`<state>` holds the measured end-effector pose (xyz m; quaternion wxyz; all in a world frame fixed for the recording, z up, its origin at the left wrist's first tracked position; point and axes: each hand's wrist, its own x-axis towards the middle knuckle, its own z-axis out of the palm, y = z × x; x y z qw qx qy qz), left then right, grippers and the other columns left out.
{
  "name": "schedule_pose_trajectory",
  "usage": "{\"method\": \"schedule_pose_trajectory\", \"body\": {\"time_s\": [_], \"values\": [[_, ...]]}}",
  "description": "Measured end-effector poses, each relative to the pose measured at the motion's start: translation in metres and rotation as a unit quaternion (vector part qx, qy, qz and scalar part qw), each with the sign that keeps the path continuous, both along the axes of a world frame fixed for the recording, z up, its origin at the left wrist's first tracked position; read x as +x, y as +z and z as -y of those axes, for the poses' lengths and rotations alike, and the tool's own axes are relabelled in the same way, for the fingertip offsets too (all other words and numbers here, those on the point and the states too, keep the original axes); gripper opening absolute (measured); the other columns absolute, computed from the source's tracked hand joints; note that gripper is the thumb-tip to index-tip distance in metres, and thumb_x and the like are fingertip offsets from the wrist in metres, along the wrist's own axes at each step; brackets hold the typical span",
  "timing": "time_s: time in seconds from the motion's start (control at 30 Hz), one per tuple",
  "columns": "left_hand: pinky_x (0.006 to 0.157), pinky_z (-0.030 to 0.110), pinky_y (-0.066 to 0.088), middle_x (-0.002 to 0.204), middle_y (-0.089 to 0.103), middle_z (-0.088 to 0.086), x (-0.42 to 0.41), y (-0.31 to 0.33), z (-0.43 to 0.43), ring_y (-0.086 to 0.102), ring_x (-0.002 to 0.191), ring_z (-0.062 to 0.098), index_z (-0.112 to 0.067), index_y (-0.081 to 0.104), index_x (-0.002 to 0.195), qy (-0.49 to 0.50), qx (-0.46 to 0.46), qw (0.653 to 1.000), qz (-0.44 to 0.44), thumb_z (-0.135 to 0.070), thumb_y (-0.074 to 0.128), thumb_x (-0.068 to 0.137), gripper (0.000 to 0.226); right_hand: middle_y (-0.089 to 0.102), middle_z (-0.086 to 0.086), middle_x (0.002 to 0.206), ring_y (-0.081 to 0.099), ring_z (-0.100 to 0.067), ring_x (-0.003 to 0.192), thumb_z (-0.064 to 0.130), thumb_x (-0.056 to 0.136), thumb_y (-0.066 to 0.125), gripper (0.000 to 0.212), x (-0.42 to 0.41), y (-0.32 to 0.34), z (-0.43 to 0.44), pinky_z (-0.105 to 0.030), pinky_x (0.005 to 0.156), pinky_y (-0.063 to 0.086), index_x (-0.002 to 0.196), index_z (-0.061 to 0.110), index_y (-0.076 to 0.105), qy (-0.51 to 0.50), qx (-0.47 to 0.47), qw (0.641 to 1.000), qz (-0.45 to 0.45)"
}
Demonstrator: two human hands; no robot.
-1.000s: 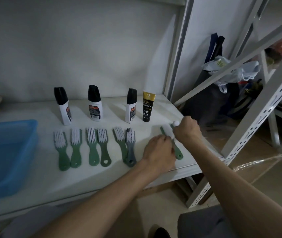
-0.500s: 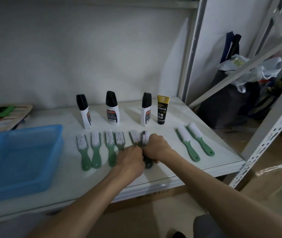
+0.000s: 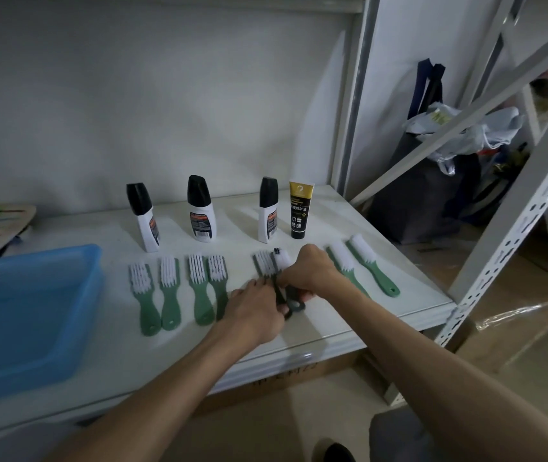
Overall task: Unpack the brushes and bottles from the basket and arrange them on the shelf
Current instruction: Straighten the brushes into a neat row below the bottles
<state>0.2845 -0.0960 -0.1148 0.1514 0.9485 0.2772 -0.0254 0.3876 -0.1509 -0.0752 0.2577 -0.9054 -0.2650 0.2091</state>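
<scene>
Head view: on the white metal shelf (image 3: 349,315), the dark-handled brush with white bristles (image 3: 282,259) lies front to back, bristles toward the wall and handle toward you. It touches the green-handled white-bristled brush (image 3: 263,264) on its left. Your right hand (image 3: 312,275) curls its fingers over the dark handle. Your left hand (image 3: 256,308) covers the green handle, and you cannot tell its grip. The right hand looks better placed to straighten the dark brush.

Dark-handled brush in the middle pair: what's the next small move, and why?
Probably swing the dark-handled brush parallel to the green brush beside it, then let go. The right hand pinches its handle, which appears to angle away, while the left hand covers the green one's handle. The other brush pairs on the shelf lie side by side.
</scene>
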Motion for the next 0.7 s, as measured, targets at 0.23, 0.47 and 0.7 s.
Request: {"method": "schedule_pose_trajectory", "body": {"time_s": [0.23, 0.47, 0.7], "values": [[0.106, 0.040, 0.032, 0.146, 0.043, 0.011, 0.030, -0.004, 0.032, 0.040, 0.133, 0.025, -0.006, 0.035, 0.144, -0.033, 0.007, 0.999, -0.002, -0.037, 0.037, 0.098, 0.056, 0.061, -0.007, 0.062, 0.057, -0.015, 0.046, 0.017, 0.077, 0.075, 0.027, 0.028, 0.034, 0.035, -0.021, 0.039, 0.039, 0.069, 0.008, 0.051, -0.058, 0.043, 0.997, 0.035], [0.105, 0.040, 0.032, 0.145, 0.043, 0.010, 0.055, -0.007, 0.059, 0.037, 0.132, 0.025, -0.013, 0.048, 0.135, -0.056, 0.018, 0.998, 0.004, -0.032, 0.031, 0.100, 0.044, 0.061, -0.010, 0.063, 0.058, -0.020, 0.053, 0.019, 0.072, 0.077, 0.028, 0.034, 0.030, 0.041, -0.024, 0.044, 0.038, 0.068, 0.007, 0.052, -0.081, 0.047, 0.994, 0.051], [0.111, 0.041, 0.030, 0.146, 0.044, 0.016, 0.027, 0.003, 0.056, 0.042, 0.133, 0.029, -0.008, 0.041, 0.141, -0.060, 0.007, 0.998, 0.006, -0.040, 0.022, 0.102, 0.054, 0.062, -0.010, 0.079, 0.063, -0.026, 0.073, 0.018, 0.070, 0.080, 0.031, 0.008, 0.035, 0.004, -0.030, 0.053, 0.046, 0.068, 0.010, 0.050, -0.048, 0.103, 0.992, 0.051]]}}
